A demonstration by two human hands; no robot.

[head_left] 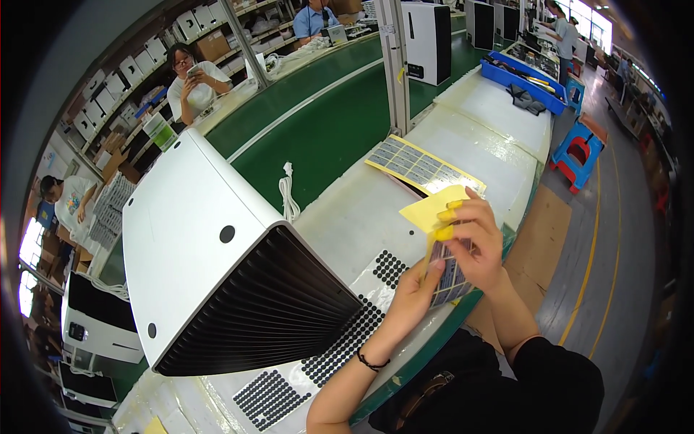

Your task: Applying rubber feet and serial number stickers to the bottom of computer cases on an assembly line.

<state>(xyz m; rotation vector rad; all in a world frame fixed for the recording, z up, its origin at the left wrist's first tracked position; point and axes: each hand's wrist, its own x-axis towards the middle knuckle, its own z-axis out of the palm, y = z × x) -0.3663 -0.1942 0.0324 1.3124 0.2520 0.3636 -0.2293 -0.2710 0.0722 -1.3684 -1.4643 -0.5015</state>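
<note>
A sheet of grey labels on yellow backing [454, 283] is held up in front of me, bent so that part of its yellow side shows. My left hand [410, 300] pinches it along its left edge, thumb on top. Yellow finger covers sit on fingertips of my right hand [478, 242], whose curled fingers grip the sheet's upper part. Left of my hands a large white appliance [191, 210] lies tipped on its side, black slatted grille facing me and dark round pads on its white panel. Sheets of black round pads [269, 399] lie beside and below the grille.
Another label sheet [423, 165] lies farther back on the white worktop [499, 137]. A metal post [395, 65] rises behind it. A coiled white cord [288, 194] rests on the green conveyor [318, 130]. A blue tray [524, 81] holds tools. Other people stand across the line.
</note>
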